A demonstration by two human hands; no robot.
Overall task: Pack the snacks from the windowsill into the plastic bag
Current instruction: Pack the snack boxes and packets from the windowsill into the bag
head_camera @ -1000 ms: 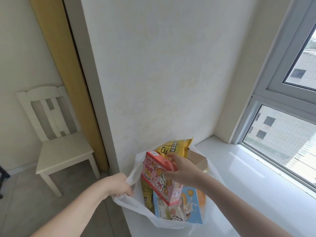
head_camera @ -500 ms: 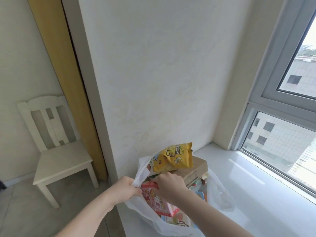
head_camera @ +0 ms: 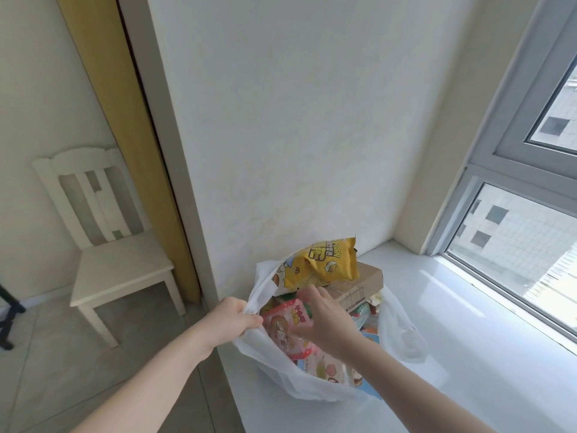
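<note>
- Two hands work at one white bag [head_camera: 274, 367], which sits on the sill [head_camera: 468, 354] at its near left end, against the wall.
- Far left, away from the task, a white chair [head_camera: 103, 232] stands on the floor beside a yellow door panel [head_camera: 125, 126].
- The left hand [head_camera: 231, 323] pinches the bag's left rim, fingers curled round the gathered plastic, holding the mouth open out past the sill's edge.
- Just right of it, the pink box [head_camera: 287, 326] lies inside the mouth, tilted, on top of other packs.
- The right hand [head_camera: 324, 323] is spread over the box with fingers straight; it seems to touch or press the box rather than grip it.
- Behind both, a yellow pack [head_camera: 324, 265] sticks up out of the bag and rests on a brown box [head_camera: 359, 285], which also rises above the rim.
- At the front, a blue box [head_camera: 368, 339] shows partly under the right wrist; how it lies cannot be told.
- The rest of the sill, running right under the window [head_camera: 515, 232], shows no snacks, so packing looks close to done.
- Risk, as a judgement: the bag is overfull and near the sill's edge, so a hard push on the pink box could tip the load floorward.
- The yellow pack is perched high and could slide off if the brown box shifts.
- If the left hand lets go of the rim, the mouth may sag and packs could spill out on that side.
- Thin plastic pulled over box corners might tear.
</note>
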